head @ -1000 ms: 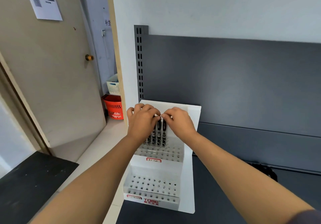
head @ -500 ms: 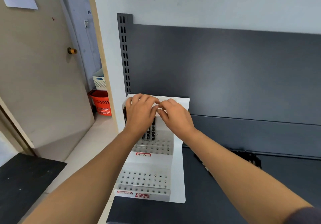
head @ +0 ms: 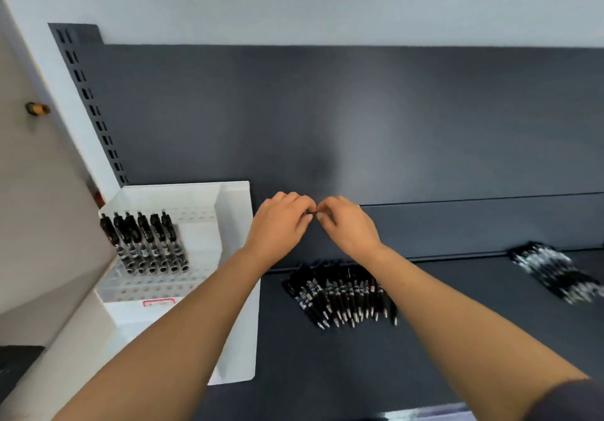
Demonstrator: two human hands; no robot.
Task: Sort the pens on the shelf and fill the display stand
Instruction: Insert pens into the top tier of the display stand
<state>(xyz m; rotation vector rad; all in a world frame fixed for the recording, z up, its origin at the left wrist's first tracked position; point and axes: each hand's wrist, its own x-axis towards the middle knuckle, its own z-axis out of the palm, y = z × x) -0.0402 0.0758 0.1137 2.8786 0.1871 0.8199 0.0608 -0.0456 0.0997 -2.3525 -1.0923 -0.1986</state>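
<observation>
Left hand (head: 281,224) and right hand (head: 346,226) jointly pinch a small dark item (head: 312,213), presumably readying it for slotting, with loose pens (head: 340,293) on the shelf (head: 327,371) at 6 o'clock and the part-filled display stand (head: 235,224) at 9 o'clock.

Bare shelf (head: 457,339) between pen piles (head: 343,293)

Display stand (head: 233,218): white, perforated tiers | you have black pens (head: 147,244) upright in its rear-left holes | loose pens (head: 343,293) fanned flat just right of it | blurred heap (head: 555,276) well beyond, rightward.
</observation>
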